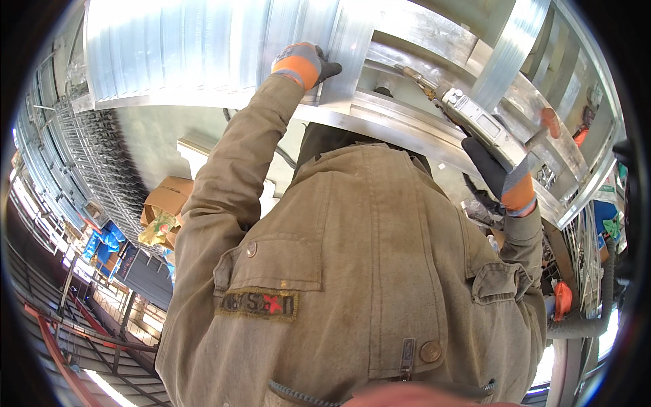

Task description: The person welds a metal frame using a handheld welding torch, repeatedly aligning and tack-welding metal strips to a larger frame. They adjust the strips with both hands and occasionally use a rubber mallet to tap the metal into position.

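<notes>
Crossing the frame's near edge (400,129), the tool (477,121), judged stiff and hefty, was sensibly gripped rearward by the curled right hand (500,175); ribbed metal (183,61) was touched by the half-open left hand (302,64).

Narrow openings in a metal frame, bounded by slats, rails and a tool.
Between the wide, ribbed silver metal panel (176,51) at left and the slanting silver metal strip (512,54) at right, an opening lets a hand reach in from above, though a pale metal inner beam (434,34) crosses it. The long grey handheld tool with a brass-coloured nozzle (471,112), gripped by the gloved right hand (500,173), blocks its near right side; the gloved left hand (300,66), on the panel, borders the left. The straight silver front rail (400,129) bars the near side.
</notes>
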